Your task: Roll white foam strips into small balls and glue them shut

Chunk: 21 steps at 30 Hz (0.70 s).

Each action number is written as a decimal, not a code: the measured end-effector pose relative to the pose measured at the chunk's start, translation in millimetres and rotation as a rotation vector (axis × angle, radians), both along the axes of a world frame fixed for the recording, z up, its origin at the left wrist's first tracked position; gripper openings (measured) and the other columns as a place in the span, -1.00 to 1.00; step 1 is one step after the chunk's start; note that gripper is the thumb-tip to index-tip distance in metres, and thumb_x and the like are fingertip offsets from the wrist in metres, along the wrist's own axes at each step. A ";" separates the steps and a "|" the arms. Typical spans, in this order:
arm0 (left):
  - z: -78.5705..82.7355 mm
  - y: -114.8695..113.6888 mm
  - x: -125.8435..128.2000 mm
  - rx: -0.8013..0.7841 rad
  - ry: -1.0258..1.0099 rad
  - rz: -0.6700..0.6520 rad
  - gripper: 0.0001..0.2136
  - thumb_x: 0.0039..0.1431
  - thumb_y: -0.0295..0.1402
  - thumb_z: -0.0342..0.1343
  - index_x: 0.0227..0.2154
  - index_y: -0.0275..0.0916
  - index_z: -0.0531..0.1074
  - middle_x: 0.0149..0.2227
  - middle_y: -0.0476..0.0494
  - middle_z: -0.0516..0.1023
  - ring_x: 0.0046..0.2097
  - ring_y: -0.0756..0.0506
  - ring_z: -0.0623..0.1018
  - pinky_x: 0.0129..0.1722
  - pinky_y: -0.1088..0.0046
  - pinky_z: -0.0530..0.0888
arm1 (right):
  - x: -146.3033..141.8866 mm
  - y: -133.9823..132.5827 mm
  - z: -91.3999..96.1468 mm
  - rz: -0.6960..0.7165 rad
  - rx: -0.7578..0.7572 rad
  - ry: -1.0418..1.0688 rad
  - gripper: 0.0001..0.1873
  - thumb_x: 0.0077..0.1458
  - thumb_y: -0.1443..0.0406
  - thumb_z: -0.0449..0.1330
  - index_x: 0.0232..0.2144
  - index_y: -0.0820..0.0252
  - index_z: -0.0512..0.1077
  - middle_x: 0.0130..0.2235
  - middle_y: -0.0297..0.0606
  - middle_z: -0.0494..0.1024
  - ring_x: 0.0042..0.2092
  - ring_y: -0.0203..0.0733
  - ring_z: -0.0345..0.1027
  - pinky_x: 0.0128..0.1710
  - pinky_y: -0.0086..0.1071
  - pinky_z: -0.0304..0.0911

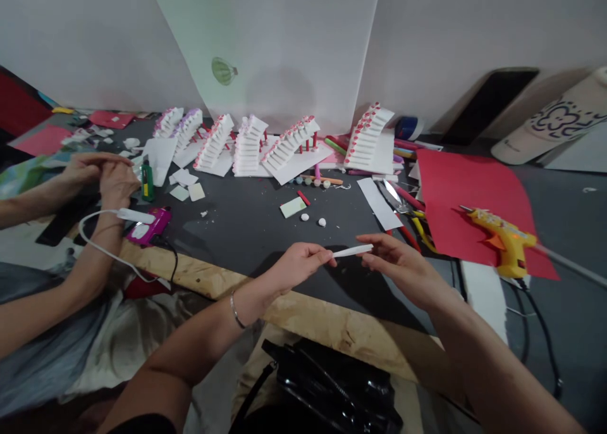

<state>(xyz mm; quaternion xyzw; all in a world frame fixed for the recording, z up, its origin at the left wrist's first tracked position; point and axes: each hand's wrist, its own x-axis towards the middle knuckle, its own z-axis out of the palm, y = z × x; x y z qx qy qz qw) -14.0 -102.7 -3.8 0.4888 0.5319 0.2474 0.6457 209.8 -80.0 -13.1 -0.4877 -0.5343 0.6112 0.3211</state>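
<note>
Between thumb and fingers, my left hand (pixel 303 261) pinches one end of a narrow white paper strip (pixel 353 251), held just above the table's near edge. My right hand (pixel 398 263) is at the strip's other end, thumb and fingers apart; whether a fingertip touches the paper I cannot tell. Beyond my hands lie two small white balls (pixel 313 219), a pale green card piece (pixel 293 207) and a short red stick (pixel 303 198). A flat white paper piece (pixel 379 203) rests near metal scissors or pliers (pixel 394 195).
Several small white stair models (pixel 289 146) with red or purple tips line the wall. To the right, a yellow glue gun (pixel 502 238) lies on red paper (pixel 474 193); a white tumbler (pixel 552 117) stands behind. At left are a co-worker's hands (pixel 111 174) and a purple power socket (pixel 149 225).
</note>
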 end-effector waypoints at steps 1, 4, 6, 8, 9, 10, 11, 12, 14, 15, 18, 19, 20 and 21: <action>-0.5 -0.3 0.6 -0.039 -0.043 0.014 -0.62 0.18 -0.05 0.04 -0.37 -0.32 0.50 -0.70 0.19 -0.02 -0.64 0.10 -0.02 -0.60 0.50 -0.06 | -1.5 -0.9 0.2 -0.002 0.010 0.002 -0.50 -0.12 0.03 0.36 -0.13 0.11 0.48 -0.40 -0.31 0.49 -0.38 -0.27 0.34 -0.37 -0.38 0.27; -0.2 -1.1 2.5 -0.087 -0.113 0.037 -0.66 0.16 -0.07 0.08 -0.41 -0.31 0.46 -0.70 0.21 -0.03 -0.65 0.12 -0.04 -0.61 0.51 -0.09 | -5.6 -2.4 -0.6 -0.001 0.030 0.011 -0.56 -0.09 0.06 0.34 -0.17 0.11 0.49 -0.43 -0.34 0.47 -0.42 -0.29 0.29 -0.42 -0.40 0.24; 0.9 -1.4 3.3 -0.102 -0.134 0.039 -0.67 0.15 -0.09 0.09 -0.44 -0.30 0.44 -0.71 0.21 -0.02 -0.65 0.12 -0.05 -0.62 0.51 -0.11 | -6.9 -2.3 -3.1 -0.010 0.039 0.010 -0.63 -0.07 0.07 0.33 -0.23 0.12 0.50 -0.45 -0.35 0.45 -0.44 -0.30 0.28 -0.45 -0.41 0.22; 1.9 -1.7 3.7 -0.128 -0.152 0.037 -0.68 0.15 -0.09 0.09 -0.45 -0.30 0.43 -0.71 0.21 -0.03 -0.65 0.12 -0.06 -0.62 0.52 -0.11 | -6.9 -1.7 -6.3 -0.017 0.052 -0.009 -0.68 -0.05 0.08 0.31 -0.28 0.13 0.50 -0.48 -0.36 0.43 -0.45 -0.30 0.27 -0.46 -0.41 0.20; 2.2 -1.8 3.7 -0.140 -0.155 0.037 -0.67 0.14 -0.09 0.09 -0.46 -0.30 0.43 -0.71 0.21 -0.03 -0.65 0.12 -0.07 -0.62 0.52 -0.12 | -6.8 -1.5 -7.6 -0.023 0.060 -0.018 -0.69 -0.04 0.08 0.31 -0.29 0.13 0.50 -0.49 -0.37 0.42 -0.46 -0.30 0.26 -0.47 -0.41 0.19; 2.4 -2.0 3.7 -0.149 -0.153 0.038 -0.67 0.13 -0.08 0.10 -0.46 -0.30 0.43 -0.71 0.22 -0.04 -0.65 0.12 -0.07 -0.63 0.52 -0.11 | -6.6 -1.3 -8.4 -0.026 0.071 -0.025 -0.70 -0.04 0.09 0.30 -0.29 0.13 0.50 -0.50 -0.38 0.41 -0.46 -0.30 0.26 -0.48 -0.41 0.18; 2.3 -2.1 3.7 -0.155 -0.148 0.039 -0.67 0.13 -0.08 0.10 -0.46 -0.30 0.43 -0.71 0.21 -0.04 -0.65 0.12 -0.07 -0.63 0.53 -0.11 | -6.5 -1.2 -8.5 -0.031 0.085 -0.029 -0.71 -0.03 0.10 0.30 -0.29 0.13 0.49 -0.51 -0.38 0.41 -0.47 -0.30 0.25 -0.48 -0.42 0.17; 2.0 -2.3 3.7 -0.158 -0.142 0.040 -0.67 0.13 -0.07 0.10 -0.46 -0.30 0.43 -0.71 0.21 -0.04 -0.65 0.12 -0.07 -0.63 0.53 -0.11 | -6.5 -1.2 -8.1 -0.037 0.105 -0.031 -0.72 -0.03 0.10 0.30 -0.30 0.13 0.49 -0.51 -0.39 0.40 -0.47 -0.31 0.25 -0.48 -0.42 0.16; 0.8 -2.5 3.5 -0.163 -0.138 0.038 -0.67 0.13 -0.08 0.10 -0.46 -0.30 0.44 -0.71 0.21 -0.03 -0.65 0.12 -0.07 -0.63 0.54 -0.11 | -6.5 -1.5 -6.0 -0.044 0.159 -0.042 -0.76 -0.03 0.12 0.29 -0.34 0.13 0.48 -0.49 -0.38 0.41 -0.46 -0.31 0.24 -0.47 -0.42 0.16; 0.0 -2.5 3.3 -0.169 -0.141 0.034 -0.67 0.13 -0.08 0.11 -0.46 -0.30 0.44 -0.71 0.21 -0.03 -0.65 0.13 -0.07 -0.63 0.54 -0.11 | -6.3 -1.8 -4.6 -0.043 0.189 -0.058 -0.78 -0.03 0.13 0.29 -0.37 0.14 0.48 -0.49 -0.37 0.42 -0.46 -0.31 0.25 -0.46 -0.42 0.16; -2.2 -2.6 1.8 -0.207 -0.173 0.019 -0.68 0.12 -0.09 0.13 -0.47 -0.30 0.44 -0.71 0.21 -0.03 -0.65 0.13 -0.07 -0.64 0.54 -0.12 | -3.9 -2.4 -2.0 -0.035 0.264 -0.142 -0.83 -0.02 0.17 0.27 -0.43 0.14 0.46 -0.48 -0.36 0.44 -0.46 -0.31 0.25 -0.46 -0.42 0.16; -2.4 -2.6 1.1 -0.228 -0.195 0.012 -0.69 0.11 -0.10 0.14 -0.47 -0.30 0.44 -0.71 0.21 -0.04 -0.65 0.13 -0.07 -0.64 0.54 -0.13 | -2.5 -2.4 -2.2 -0.031 0.282 -0.168 -0.85 -0.01 0.18 0.26 -0.43 0.13 0.46 -0.49 -0.36 0.44 -0.46 -0.31 0.25 -0.46 -0.42 0.16; -2.2 -2.7 0.4 -0.253 -0.220 0.004 -0.70 0.11 -0.11 0.15 -0.47 -0.30 0.45 -0.71 0.21 -0.04 -0.65 0.13 -0.07 -0.64 0.54 -0.13 | -0.9 -2.3 -3.0 -0.025 0.297 -0.182 -0.87 -0.01 0.20 0.26 -0.43 0.13 0.47 -0.49 -0.36 0.45 -0.46 -0.30 0.26 -0.46 -0.42 0.16; -1.5 -2.8 -0.2 -0.278 -0.246 -0.004 -0.70 0.10 -0.12 0.16 -0.46 -0.30 0.45 -0.71 0.22 -0.04 -0.65 0.14 -0.08 -0.63 0.54 -0.13 | 0.6 -1.9 -4.2 -0.017 0.310 -0.182 -0.88 -0.01 0.20 0.26 -0.43 0.12 0.47 -0.49 -0.35 0.46 -0.46 -0.30 0.28 -0.45 -0.41 0.16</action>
